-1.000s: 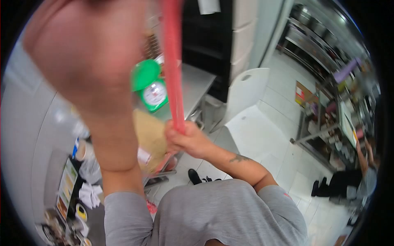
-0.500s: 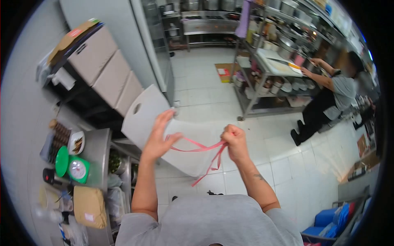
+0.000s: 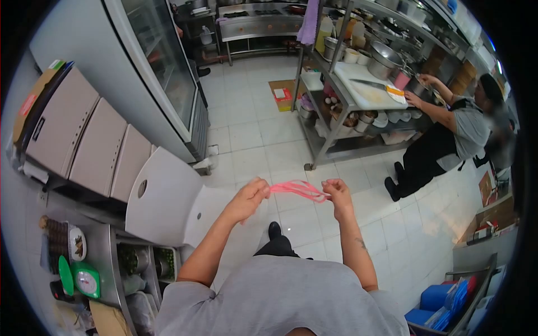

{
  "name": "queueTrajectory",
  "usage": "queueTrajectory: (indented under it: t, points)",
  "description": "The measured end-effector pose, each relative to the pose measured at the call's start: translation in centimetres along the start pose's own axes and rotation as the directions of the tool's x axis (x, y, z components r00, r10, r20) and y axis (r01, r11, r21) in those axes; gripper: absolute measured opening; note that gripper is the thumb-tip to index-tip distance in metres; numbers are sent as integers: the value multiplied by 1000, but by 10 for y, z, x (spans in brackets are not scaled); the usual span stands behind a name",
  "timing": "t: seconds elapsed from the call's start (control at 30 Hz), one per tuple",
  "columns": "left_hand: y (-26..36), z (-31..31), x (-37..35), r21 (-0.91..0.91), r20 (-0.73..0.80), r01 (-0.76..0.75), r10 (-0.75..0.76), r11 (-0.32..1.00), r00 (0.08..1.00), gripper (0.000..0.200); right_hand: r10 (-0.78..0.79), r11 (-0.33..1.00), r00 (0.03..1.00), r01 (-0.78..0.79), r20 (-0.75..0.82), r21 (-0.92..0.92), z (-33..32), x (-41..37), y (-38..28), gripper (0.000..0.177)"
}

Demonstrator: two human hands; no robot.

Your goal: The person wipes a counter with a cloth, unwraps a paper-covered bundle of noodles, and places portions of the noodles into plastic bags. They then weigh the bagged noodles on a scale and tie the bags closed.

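A pink ribbon-like strap [image 3: 297, 190] is stretched in several loops between my two hands, at chest height above the tiled floor. Its left end is pinched in my left hand [image 3: 250, 199], whose fingers are closed. My right hand [image 3: 338, 196] grips the other end between thumb and fingers. Just beyond and left of my left hand stands a white plastic chair [image 3: 162, 196], lower than the hands.
At right, a person [image 3: 443, 129] stands at a metal table with a white cutting board [image 3: 367, 84] and a knife. A glass-door fridge [image 3: 168, 73] and drawers [image 3: 81, 131] are at left. A green scale [image 3: 87, 280] sits on the left counter. Blue items [image 3: 443, 302] lie lower right.
The dangling strap has been gathered into loops between my hands. My left hand has closed on it and moved right. The view has shifted, and a black shoe now shows below.
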State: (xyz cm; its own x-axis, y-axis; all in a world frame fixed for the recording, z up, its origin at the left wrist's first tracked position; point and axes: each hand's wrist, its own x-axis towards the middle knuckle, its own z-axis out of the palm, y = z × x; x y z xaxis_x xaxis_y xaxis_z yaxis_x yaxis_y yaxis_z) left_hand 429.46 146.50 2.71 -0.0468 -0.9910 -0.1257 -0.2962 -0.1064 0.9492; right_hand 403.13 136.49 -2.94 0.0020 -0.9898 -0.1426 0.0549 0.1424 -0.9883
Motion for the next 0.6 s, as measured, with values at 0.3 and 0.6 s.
queueTrajectory:
  t: [0.3, 0.6]
  points:
    - [56, -41, 205, 94, -102, -451, 460, 887, 882, 13, -237, 971, 700, 164, 673, 172, 141, 129, -69, 50]
    - [53, -60, 414, -18, -503, -568, 483, 823, 717, 12, 259, 850, 739, -480, 622, 216, 194, 306, -63, 37]
